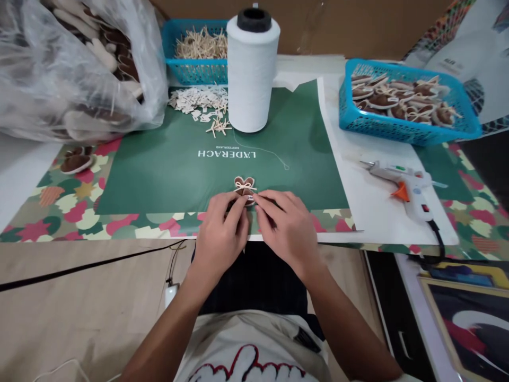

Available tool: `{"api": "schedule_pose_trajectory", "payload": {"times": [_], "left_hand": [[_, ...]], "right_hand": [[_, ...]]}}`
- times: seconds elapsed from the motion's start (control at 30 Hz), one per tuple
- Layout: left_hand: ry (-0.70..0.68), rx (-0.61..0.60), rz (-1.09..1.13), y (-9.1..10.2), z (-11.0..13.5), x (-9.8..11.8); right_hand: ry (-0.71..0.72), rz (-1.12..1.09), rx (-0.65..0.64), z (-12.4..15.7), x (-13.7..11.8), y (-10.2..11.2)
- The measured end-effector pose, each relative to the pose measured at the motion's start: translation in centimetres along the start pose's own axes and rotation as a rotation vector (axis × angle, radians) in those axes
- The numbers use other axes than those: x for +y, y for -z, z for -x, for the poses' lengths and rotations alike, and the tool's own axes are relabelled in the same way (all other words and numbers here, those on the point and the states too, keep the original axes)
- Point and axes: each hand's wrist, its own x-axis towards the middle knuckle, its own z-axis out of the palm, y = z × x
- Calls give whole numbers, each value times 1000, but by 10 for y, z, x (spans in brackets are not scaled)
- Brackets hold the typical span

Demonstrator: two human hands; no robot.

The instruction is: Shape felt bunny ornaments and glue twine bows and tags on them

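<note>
A small brown heart-shaped piece (pixel 244 187) with a pale bow on it lies on the green paper mat (pixel 167 170) near the table's front edge. My left hand (pixel 222 233) and my right hand (pixel 288 225) meet at its lower end, fingertips pinched on it and on a small white tag there. A thin white thread (pixel 270 154) trails from the big white thread spool (pixel 252 69) standing behind.
A glue gun (pixel 401 185) lies on white paper at the right. A blue basket (pixel 409 127) of finished brown pieces stands at back right, another blue basket (pixel 191 69) with pale bows at back. White tags (pixel 199 101) are heaped near a plastic bag (pixel 71 69).
</note>
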Motion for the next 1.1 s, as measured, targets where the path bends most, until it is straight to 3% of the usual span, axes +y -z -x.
{"api": "schedule_pose_trajectory", "payload": {"times": [0.3, 0.47, 0.87, 1.1], "left_hand": [[18, -52, -17, 6, -4, 1], [22, -47, -4, 6, -5, 2], [30, -53, -16, 6, -4, 1], [29, -46, -17, 7, -5, 2]], "right_hand": [[-8, 73, -1, 0, -3, 0], [-49, 60, 63, 0, -4, -1], [8, 79, 8, 0, -4, -2], [-65, 22, 124, 1, -5, -2]]}}
